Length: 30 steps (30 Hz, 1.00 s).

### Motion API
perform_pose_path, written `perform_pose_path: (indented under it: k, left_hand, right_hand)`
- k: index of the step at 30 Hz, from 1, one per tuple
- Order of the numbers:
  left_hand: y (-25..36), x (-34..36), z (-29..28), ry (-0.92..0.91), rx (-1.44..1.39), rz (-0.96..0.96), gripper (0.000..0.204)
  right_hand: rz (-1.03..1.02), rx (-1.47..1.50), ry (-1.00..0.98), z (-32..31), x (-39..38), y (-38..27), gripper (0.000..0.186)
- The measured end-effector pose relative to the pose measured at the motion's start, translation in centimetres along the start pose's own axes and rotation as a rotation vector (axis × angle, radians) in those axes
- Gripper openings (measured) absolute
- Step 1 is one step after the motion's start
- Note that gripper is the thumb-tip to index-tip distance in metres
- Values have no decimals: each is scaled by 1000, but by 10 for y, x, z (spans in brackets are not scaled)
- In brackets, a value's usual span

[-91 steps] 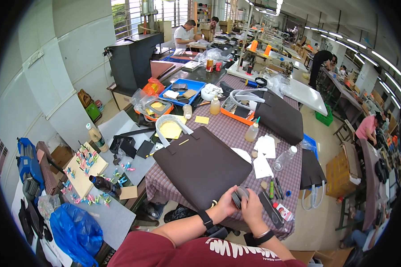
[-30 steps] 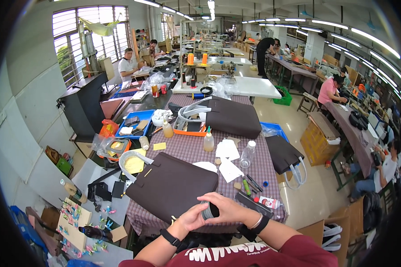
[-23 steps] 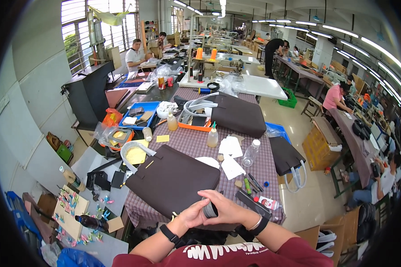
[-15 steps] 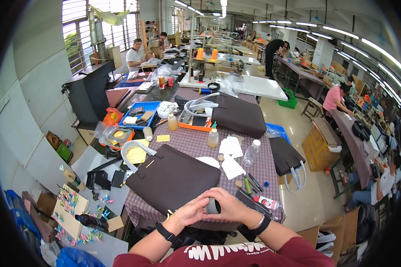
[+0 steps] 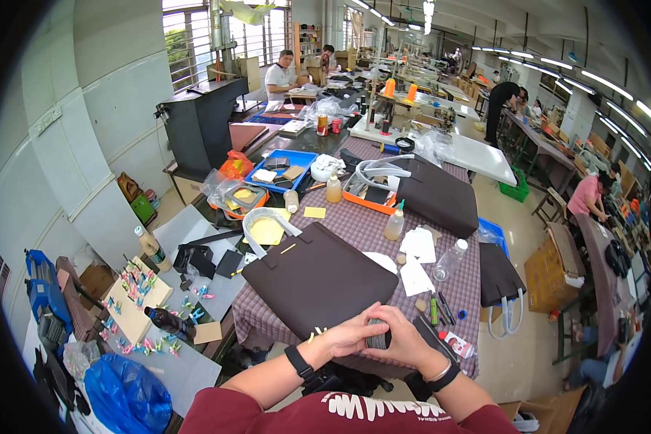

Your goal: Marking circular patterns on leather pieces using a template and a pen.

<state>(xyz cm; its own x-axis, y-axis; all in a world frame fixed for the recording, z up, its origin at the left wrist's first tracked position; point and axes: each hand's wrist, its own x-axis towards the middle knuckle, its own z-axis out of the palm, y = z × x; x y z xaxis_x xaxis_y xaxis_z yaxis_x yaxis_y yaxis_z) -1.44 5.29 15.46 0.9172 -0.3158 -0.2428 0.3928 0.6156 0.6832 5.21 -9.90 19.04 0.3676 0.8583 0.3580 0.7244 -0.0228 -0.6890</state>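
Observation:
Between my two hands is a small stack of thin dark pieces with grey edges (image 5: 377, 338), held just off the table's near edge. My left hand (image 5: 351, 334) closes on it from the left, and my right hand (image 5: 406, 337) wraps round its top and right side. Much of the stack is hidden by fingers. Directly beyond my hands, a dark brown tote bag (image 5: 318, 278) lies flat on the checked tablecloth (image 5: 347, 217). Its pale grey handles (image 5: 257, 224) point away to the left. Small yellowish strips (image 5: 316, 334) show beside my left wrist.
A second brown bag (image 5: 434, 192) lies farther back, near glue bottles (image 5: 394, 223). To the right are a clear bottle (image 5: 450, 260), white paper pieces (image 5: 415, 278) and pens (image 5: 441, 307). Coloured clips (image 5: 137, 282) and a dark bottle (image 5: 170, 322) cover the left-hand table. Co-workers sit and stand farther off.
My view has turned left, so the scene sits farther right in the picture. Both hands stay closed round the stack, with a slight shift of the fingers.

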Motion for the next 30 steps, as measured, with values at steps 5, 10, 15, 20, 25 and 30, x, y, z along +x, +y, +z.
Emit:
perform_pose_path:
  k: [5,10,15,20,25,30]
  left_hand:
    - [11,-6,3,-62,-40,15,97]
    - [15,-6,9,-6,126,70,94]
    - [13,-1,2,-83,66,7,96]
    - [9,1,7,65,108,39,89]
    - [12,-3,11,20,215,24,96]
    - [6,1,19,92,222,70,86]
  right_hand:
    - [-45,12,83,1,2,-3,66]
    - [-66,-15,99,2,3,-2,71]
    - [40,150,103,-4,-3,-3,76]
    - [-53,57,65,-2,-2,7,71]
    - [-64,65,64,-2,-7,6,69]
    - [-3,24,74,2,-13,5,83]
